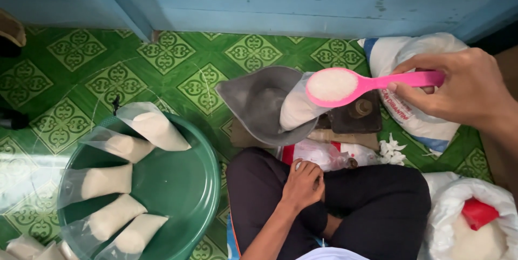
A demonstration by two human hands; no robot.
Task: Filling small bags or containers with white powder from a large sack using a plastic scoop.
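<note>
Holding a pink scoop (345, 85) heaped with white sugar-like grains, the right hand (458, 84) pinches its handle over an open clear bag (298, 107) sitting in the grey scale pan (251, 100). Left hand (303, 183) is curled loosely on the knee, holding nothing. Filled bags (110, 180) line the green basin (183, 190) on the tiled floor (81, 71)
</note>
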